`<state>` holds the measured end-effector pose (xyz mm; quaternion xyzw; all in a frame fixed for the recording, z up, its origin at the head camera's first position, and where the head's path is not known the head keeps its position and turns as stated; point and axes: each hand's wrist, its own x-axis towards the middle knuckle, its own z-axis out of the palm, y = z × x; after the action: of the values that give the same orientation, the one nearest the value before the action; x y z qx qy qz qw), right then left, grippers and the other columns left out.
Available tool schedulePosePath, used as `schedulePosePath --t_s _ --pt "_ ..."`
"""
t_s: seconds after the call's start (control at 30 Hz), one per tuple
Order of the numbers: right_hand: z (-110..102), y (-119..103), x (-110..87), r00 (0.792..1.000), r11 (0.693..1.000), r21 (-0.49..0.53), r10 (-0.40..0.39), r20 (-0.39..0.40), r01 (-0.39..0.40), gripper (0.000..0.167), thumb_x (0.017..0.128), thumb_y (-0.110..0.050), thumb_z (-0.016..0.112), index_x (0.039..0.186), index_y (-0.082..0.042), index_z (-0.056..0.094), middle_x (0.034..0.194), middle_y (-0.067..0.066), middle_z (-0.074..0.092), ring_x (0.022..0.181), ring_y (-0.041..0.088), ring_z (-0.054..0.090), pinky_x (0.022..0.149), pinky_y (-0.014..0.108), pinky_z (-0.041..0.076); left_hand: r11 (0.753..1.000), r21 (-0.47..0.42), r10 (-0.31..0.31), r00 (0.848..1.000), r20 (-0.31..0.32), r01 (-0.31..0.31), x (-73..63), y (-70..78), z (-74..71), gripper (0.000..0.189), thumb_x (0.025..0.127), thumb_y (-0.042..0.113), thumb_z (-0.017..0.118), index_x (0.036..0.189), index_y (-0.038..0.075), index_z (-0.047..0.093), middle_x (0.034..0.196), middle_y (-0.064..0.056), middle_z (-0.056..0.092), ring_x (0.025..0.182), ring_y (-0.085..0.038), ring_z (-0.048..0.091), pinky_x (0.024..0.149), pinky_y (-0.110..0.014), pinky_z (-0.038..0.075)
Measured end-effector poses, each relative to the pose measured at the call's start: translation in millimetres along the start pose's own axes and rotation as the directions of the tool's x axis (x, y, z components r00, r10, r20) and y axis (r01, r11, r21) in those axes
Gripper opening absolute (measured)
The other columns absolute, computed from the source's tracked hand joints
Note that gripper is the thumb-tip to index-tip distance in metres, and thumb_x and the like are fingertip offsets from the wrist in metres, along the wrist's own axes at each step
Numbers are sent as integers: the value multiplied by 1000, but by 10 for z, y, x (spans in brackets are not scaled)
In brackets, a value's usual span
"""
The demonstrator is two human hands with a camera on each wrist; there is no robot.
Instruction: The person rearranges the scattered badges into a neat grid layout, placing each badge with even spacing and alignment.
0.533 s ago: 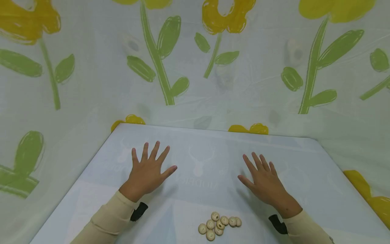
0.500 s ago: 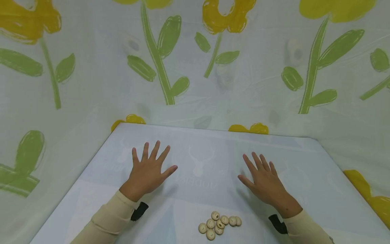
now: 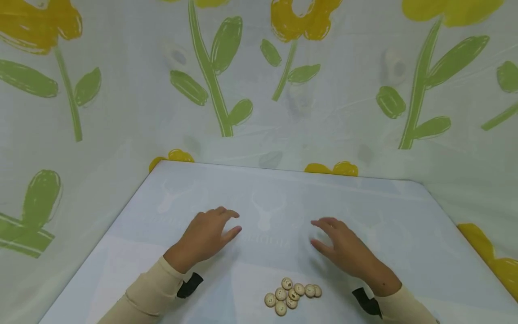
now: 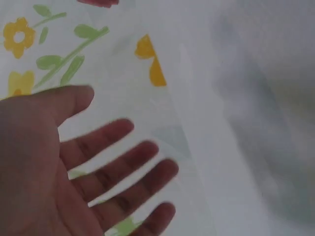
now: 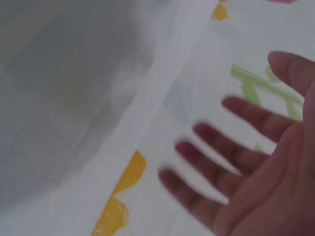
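Several small round wooden discs (image 3: 281, 294) with dark markings lie in a loose cluster at the near middle of the white table (image 3: 267, 261). Beyond them to the left, my left hand (image 3: 204, 236) hovers over the table, fingers loosely bent and holding nothing. My right hand (image 3: 344, 245) mirrors it on the other side, also bare, thumb apart from the fingers. In the left wrist view the palm of the left hand (image 4: 98, 162) faces the camera with its fingers spread. The right wrist view has the right hand (image 5: 246, 167) likewise, its fingertips blurred.
Behind the table hangs a pale curtain (image 3: 344, 108) printed with yellow flowers and green leaves. It also runs along the left and right sides of the table. Each forearm wears a beige sleeve (image 3: 145, 292), with a black strap (image 3: 190, 285) at the wrist.
Both hands had straight, spread fingers; now the fingers are bent and relaxed, and the hands have turned slightly inward. The discs lie as before, with the view shifted a little.
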<state>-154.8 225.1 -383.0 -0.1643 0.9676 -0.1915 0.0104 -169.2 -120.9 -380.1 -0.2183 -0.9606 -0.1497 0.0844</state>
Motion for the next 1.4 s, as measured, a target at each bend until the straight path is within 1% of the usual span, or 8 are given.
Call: schedulePosePath --t_s 0.1,0.23,0.33,0.43,0.57,0.73,1.1,1.4 --pt "-6 -12 -35 987 984 168 -81 139 57 30 96 -34 66 121 -17 65 106 -3 66 98 14 63 83 36 54 985 -138 122 985 119 -105 -23 104 22 25 95 35 68 112 17 70 103 4 70 93 -13 67 83 -39 52" --pt "-25 -11 -62 924 929 343 -247 291 140 12 95 -28 68 103 -19 65 73 -12 55 66 0 50 59 21 46 945 -264 255 940 226 -193 -90 271 67 13 92 31 72 100 22 70 88 15 63 80 0 58 79 -28 48" --pt "-47 -21 -58 883 908 387 -306 357 159 11 92 -25 72 99 -21 64 68 -13 50 61 -3 46 56 19 42 923 -312 311 914 260 -225 -142 392 102 9 90 30 75 95 25 69 82 19 59 73 4 53 78 -25 44" --pt "-51 -40 -51 851 908 397 -311 423 135 17 87 -22 76 97 -22 63 68 -12 53 61 -3 48 56 19 42 908 -337 350 892 287 -248 -184 477 144 11 88 29 77 93 27 68 79 20 57 68 6 49 77 -25 41" --pt "-12 -49 -53 825 908 400 -318 467 124 22 82 -19 80 96 -22 62 68 -13 57 60 -3 49 56 19 43 896 -350 386 868 314 -272 -226 528 205 15 85 30 79 93 29 67 79 20 57 68 8 48 78 -25 40" --pt "32 -25 -60 818 914 383 -321 477 135 26 80 -16 81 96 -23 61 69 -15 56 60 -4 48 56 18 43 884 -358 419 850 318 -301 -239 538 277 18 84 30 81 95 29 67 80 21 57 73 10 49 77 -20 40" --pt "138 12 -118 801 915 376 -333 497 147 28 78 -11 80 94 -23 60 66 -16 52 57 -5 46 54 17 41 860 -376 465 835 294 -347 -327 540 458 19 84 32 80 97 30 67 83 23 54 78 10 48 75 -17 38" --pt "189 19 -174 827 917 391 -283 485 84 30 76 -6 77 91 -25 60 64 -14 52 54 -2 44 52 18 39 850 -335 501 821 273 -407 -311 550 459 21 83 33 81 99 30 67 84 23 53 79 10 47 75 -16 36"
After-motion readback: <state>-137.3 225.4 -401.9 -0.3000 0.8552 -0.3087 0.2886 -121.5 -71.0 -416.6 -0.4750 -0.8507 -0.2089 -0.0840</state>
